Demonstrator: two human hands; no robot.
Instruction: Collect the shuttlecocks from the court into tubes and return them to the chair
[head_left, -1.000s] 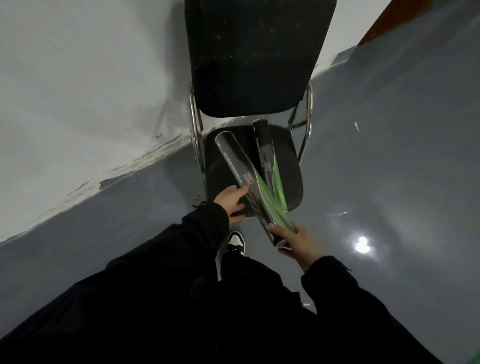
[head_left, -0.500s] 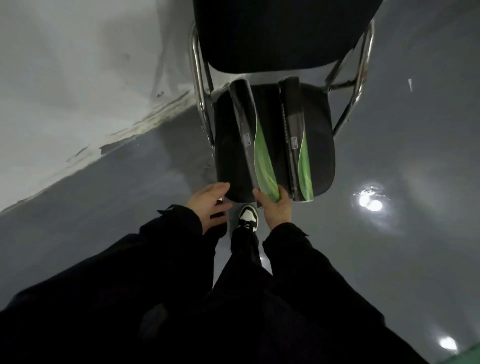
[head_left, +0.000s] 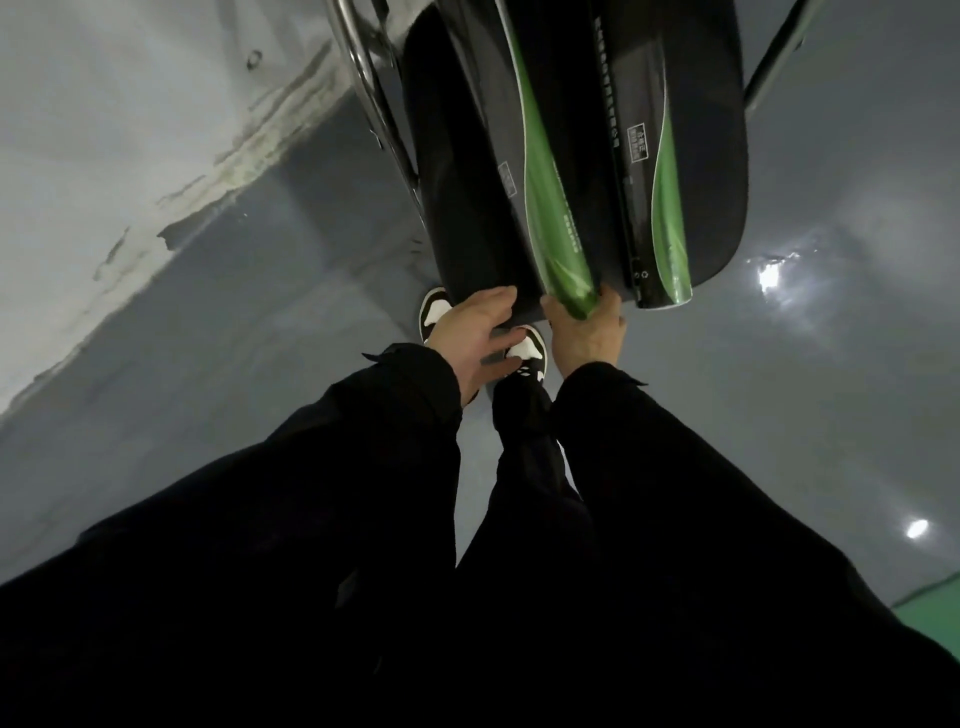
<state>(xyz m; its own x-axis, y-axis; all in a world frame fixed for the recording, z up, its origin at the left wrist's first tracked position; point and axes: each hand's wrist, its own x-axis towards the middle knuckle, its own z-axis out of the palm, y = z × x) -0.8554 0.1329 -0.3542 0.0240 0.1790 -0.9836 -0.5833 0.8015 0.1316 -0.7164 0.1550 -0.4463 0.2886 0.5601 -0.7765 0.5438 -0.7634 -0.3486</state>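
Observation:
Two black-and-green shuttlecock tubes lie side by side on the black chair seat (head_left: 457, 171). The left tube (head_left: 550, 197) has its near end at the seat's front edge, and my right hand (head_left: 587, 338) cups that end from below. The right tube (head_left: 649, 208) rests alone, its near end sticking out past the seat edge. My left hand (head_left: 475, 338) hovers at the seat's front edge, fingers spread, holding nothing. No loose shuttlecock is visible.
The chair's chrome frame (head_left: 374, 98) runs along the seat's left side, close to a white wall (head_left: 104, 156) with peeling paint. Glossy grey floor (head_left: 831, 364) spreads to the right. My black-and-white shoes (head_left: 530, 353) stand just under the seat edge.
The view has closed in on the chair seat. My right hand stays at the left tube's near end; my left hand has moved up to the seat's front edge.

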